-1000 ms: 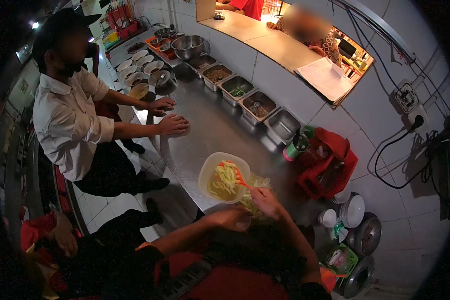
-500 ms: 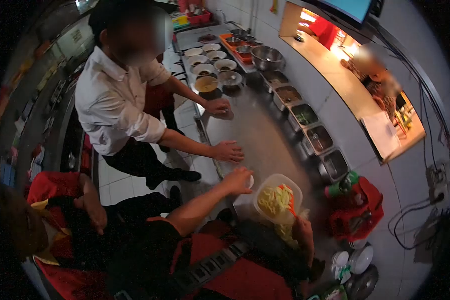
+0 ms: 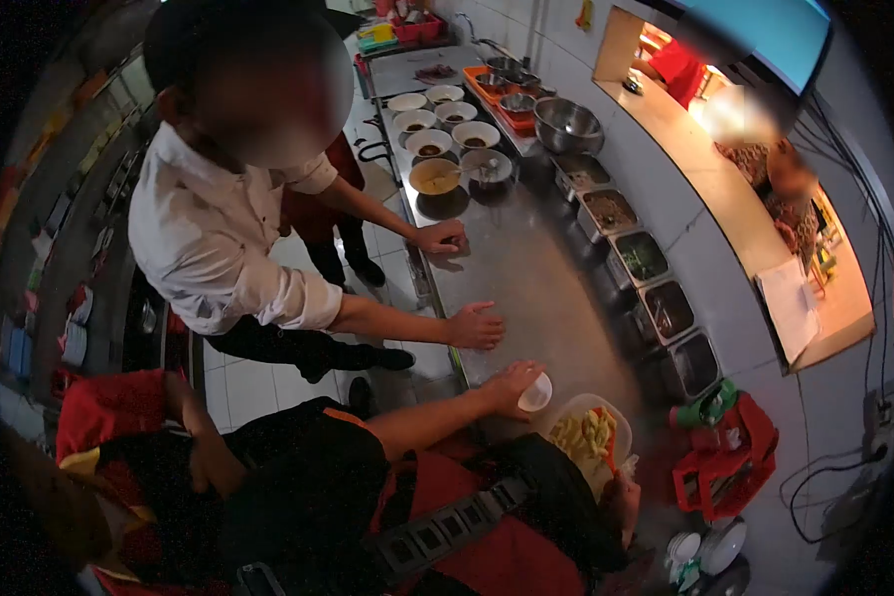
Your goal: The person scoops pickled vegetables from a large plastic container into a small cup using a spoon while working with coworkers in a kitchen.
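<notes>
My left hand (image 3: 510, 389) reaches over the steel counter with its fingers closed on a small white bowl (image 3: 536, 393). Just right of that bowl is a clear plastic container (image 3: 621, 422) with pale yellow strips of food (image 3: 578, 434) in it. My right hand (image 3: 623, 497) is low beside the container, closed round the handle of an orange utensil (image 3: 609, 450). The utensil's head is among the food and cannot be made out.
A person in a white shirt (image 3: 194, 233) leans on the steel counter (image 3: 526, 288) with both hands. Several bowls (image 3: 429, 143) stand at the far end. Steel trays (image 3: 639, 255) line the wall. A red basket (image 3: 725, 462) lies right; another person's arm (image 3: 204, 437) is left.
The view has shifted, so the counter sits lower and further right. The small white bowl shows more fully at my left hand. Food in the container is heaped toward the utensil.
</notes>
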Demonstrator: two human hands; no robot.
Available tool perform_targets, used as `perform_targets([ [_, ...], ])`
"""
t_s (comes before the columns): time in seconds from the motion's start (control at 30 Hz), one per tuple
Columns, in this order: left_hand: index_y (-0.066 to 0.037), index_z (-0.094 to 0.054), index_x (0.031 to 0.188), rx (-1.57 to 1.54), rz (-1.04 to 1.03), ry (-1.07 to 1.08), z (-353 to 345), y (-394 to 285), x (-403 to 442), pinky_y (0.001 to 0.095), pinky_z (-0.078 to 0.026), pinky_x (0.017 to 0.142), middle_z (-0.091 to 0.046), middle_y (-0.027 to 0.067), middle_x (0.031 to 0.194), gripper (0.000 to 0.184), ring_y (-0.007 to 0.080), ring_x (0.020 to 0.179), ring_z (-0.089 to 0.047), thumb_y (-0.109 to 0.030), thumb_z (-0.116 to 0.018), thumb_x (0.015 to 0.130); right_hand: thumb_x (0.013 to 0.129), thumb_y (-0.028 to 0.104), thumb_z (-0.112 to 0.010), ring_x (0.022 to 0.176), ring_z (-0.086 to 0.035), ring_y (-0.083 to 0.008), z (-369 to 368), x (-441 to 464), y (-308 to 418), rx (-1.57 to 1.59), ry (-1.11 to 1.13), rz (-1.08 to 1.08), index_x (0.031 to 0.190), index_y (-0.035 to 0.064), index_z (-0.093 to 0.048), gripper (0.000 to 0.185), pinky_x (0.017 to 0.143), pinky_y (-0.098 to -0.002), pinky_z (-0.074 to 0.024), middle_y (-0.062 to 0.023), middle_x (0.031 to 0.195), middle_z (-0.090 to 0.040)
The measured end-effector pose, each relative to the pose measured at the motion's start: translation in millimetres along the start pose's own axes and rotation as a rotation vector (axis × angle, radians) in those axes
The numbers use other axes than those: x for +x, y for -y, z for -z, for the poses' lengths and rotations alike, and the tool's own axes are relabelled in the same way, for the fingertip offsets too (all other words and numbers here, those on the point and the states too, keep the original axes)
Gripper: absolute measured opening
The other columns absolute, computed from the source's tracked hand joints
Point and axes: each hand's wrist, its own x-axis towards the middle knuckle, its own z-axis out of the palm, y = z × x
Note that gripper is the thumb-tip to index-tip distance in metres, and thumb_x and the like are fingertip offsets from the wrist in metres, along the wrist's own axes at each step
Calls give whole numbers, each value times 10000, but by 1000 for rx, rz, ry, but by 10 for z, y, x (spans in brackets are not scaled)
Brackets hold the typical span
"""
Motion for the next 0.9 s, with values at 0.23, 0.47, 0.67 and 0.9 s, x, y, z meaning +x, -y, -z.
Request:
perform_targets([
  [0.23,-59,-282,1477,125,-56,-165,65,-111,-125,522,-254,1098,-301,174,1497,1157,372,1372,-290,-496,-850,568,976,389,-558,516,-335,-69,-394,-331,438,-111,-115,-62,639,94,-478,455,473,-271,-264,50,591,-416],
  [0.47,-75,-281,1467,223,-517,-96,-171,-367,-197,515,-200,1080,-297,158,1465,1169,374,1358,-263,-535,-840,550,975,390,-567,558,-336,-59,-448,-435,332,-83,-146,-49,655,79,-501,451,506,-259,-266,65,612,-410],
  [0.67,-89,-284,1465,5,-365,104,79,-634,26,566,-189,1063,-317,199,1436,1135,392,1359,-253,-540,-839,584,987,412,-522,474,-368,-61,-439,-479,183,-65,-219,-53,626,121,-478,465,451,-250,-262,55,549,-434],
  [0.9,-135,-350,1456,71,-319,116,269,-842,427,575,-198,1087,-312,217,1447,1077,429,1371,-241,-485,-875,583,962,463,-557,496,-342,-61,-514,-377,165,-83,-365,-154,634,106,-493,489,475,-261,-247,52,563,-403],
])
